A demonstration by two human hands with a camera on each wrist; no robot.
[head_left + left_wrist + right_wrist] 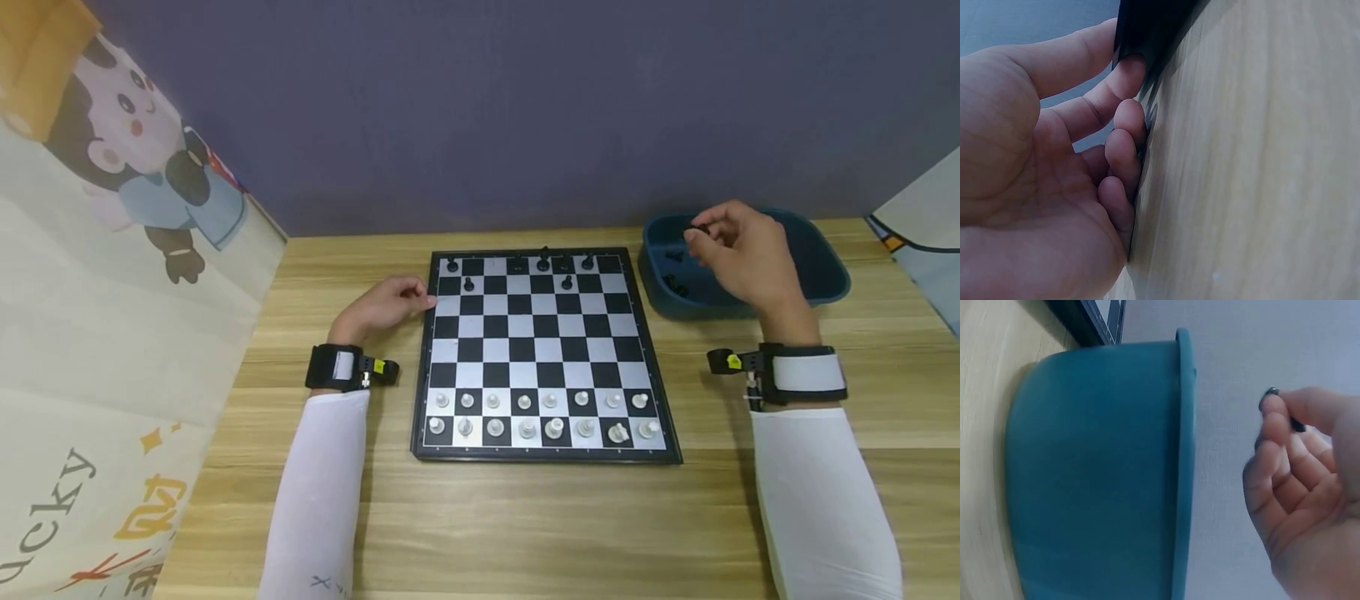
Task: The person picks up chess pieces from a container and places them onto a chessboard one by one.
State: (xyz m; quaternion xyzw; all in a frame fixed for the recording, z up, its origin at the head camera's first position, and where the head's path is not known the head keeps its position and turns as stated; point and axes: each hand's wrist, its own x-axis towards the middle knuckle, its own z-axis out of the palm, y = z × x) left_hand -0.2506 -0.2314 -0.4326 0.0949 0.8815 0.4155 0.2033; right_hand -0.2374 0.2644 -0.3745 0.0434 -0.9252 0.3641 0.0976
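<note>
A magnetic-looking chessboard (pixel 534 350) lies on the table. White chess pieces (pixel 554 427) fill its two near rows, while several black chess pieces (pixel 567 282) stand in the two far rows. At the board's left edge my left hand (pixel 386 302) holds the rim with thumb and index finger; its other fingers curl by the tabletop, seen in the left wrist view. Over the blue plastic tub (pixel 832 283), my right hand (pixel 750 254) pinches a small black chess piece (pixel 1298 425) between thumb and fingertips. Its type is hidden by the fingers.
More black pieces (pixel 675 285) lie inside the tub, right of the board. A grey-blue wall panel (pixel 480 117) rises behind the wooden table (pixel 525 525). A printed cloth (pixel 97 333) with a cartoon figure hangs at left.
</note>
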